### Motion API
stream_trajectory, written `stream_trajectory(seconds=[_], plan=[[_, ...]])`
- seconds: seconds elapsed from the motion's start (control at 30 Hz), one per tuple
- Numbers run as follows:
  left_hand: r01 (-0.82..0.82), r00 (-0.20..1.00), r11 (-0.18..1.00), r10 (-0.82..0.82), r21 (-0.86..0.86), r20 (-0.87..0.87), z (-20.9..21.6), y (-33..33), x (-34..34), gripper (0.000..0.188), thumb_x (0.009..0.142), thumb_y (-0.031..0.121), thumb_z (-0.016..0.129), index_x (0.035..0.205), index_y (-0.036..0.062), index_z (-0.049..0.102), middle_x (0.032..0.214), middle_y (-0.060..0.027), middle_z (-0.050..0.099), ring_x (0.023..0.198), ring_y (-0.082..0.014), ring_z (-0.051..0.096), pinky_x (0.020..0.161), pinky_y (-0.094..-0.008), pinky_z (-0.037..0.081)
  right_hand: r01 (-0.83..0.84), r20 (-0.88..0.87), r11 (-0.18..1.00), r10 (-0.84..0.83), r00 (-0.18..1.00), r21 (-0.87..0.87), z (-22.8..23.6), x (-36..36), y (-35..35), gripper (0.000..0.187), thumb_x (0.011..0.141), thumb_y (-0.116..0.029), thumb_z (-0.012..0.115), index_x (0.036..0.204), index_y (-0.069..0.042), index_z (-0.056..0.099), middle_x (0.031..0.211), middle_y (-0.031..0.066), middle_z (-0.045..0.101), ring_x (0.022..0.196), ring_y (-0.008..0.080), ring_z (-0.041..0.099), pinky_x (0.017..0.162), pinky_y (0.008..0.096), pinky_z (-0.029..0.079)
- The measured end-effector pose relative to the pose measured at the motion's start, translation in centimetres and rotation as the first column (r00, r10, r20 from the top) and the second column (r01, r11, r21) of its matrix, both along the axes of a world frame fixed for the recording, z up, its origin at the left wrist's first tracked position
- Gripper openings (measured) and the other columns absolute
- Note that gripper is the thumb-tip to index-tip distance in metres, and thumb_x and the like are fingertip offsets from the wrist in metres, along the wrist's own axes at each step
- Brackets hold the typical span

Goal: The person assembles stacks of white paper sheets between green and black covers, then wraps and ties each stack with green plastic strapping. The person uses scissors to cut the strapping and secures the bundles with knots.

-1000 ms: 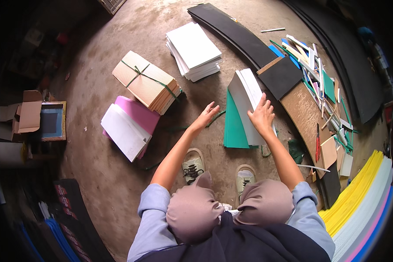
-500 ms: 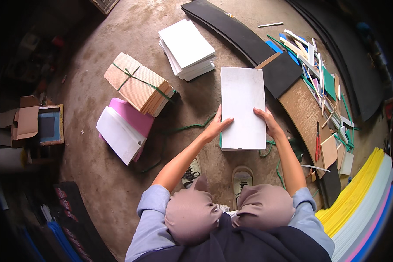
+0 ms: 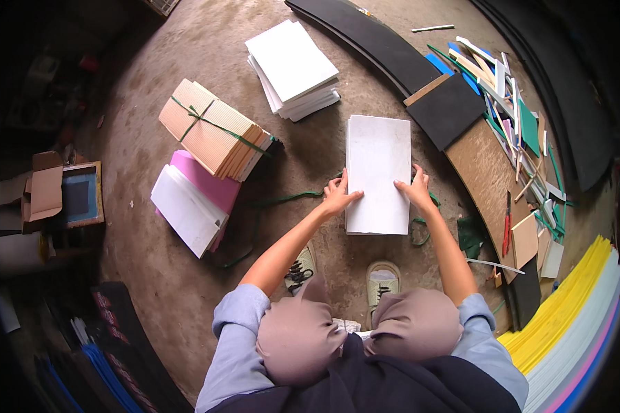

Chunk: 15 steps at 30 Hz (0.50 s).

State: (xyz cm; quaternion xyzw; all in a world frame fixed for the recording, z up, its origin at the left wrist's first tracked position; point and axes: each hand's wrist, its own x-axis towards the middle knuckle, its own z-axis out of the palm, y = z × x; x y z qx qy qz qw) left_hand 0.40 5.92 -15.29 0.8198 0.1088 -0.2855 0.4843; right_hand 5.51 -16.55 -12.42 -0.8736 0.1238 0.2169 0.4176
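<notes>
A stack of white rectangular boards (image 3: pixel 379 162) lies on the floor in front of my feet, its long sides pointing away from me. My left hand (image 3: pixel 337 197) is at its left edge, thumb on the top board and fingers apart alongside. On the opposite edge, my right hand (image 3: pixel 417 188) touches the top board with its thumb, while its other fingers spread away from the stack. A green cord (image 3: pixel 293 199) runs out to the left of the stack, and a loop of green cord (image 3: pixel 420 234) lies at its right; whatever passes beneath the boards is hidden.
Beyond sits another white board stack (image 3: pixel 293 58). Leftward lie a corrugated tan bundle (image 3: pixel 203 127) tied with green cord and white-and-pink boards (image 3: pixel 186 206). Black sheets (image 3: pixel 365 48), a brown board (image 3: pixel 486 186), red-handled scissors (image 3: pixel 507 227), offcuts (image 3: pixel 523 131) and coloured sheets (image 3: pixel 565 303) line the right.
The white stack looks lower and smaller, as if set down. My right fingers have spread off its edge, and my left fingers have loosened. The view has shifted slightly.
</notes>
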Motion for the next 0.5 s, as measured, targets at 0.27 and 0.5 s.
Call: stream_trajectory(seconds=[0.27,0.5], plan=[[-0.031,0.987,0.999,0.033,-0.018,0.156,0.3,1.8,0.8,0.100,0.071,0.058,0.059,0.139,0.0044,0.010,0.132,-0.0239,0.015,0.122,-0.0409,0.016,0.103,-0.0477,0.016,-0.114,0.165,0.988,0.130,0.978,-0.106,-1.1,3.0,1.4,0.080,0.074,-0.023,0.064,0.134,0.000,0.016,0.125,0.0283,0.021,0.120,0.0380,0.029,0.100,0.0399,0.028],[-0.588,0.572,0.809,0.431,-0.018,0.698,5.7,8.7,11.2,0.065,0.082,0.016,0.051,0.131,-0.0098,0.018,0.135,-0.0244,0.019,0.124,-0.0371,0.022,0.104,-0.0420,0.018,-0.305,0.327,0.937,0.239,0.914,0.168,6.6,17.1,12.1,0.058,0.083,-0.024,0.053,0.130,0.003,0.033,0.129,0.0224,0.040,0.118,0.0307,0.042,0.097,0.0351,0.033]])
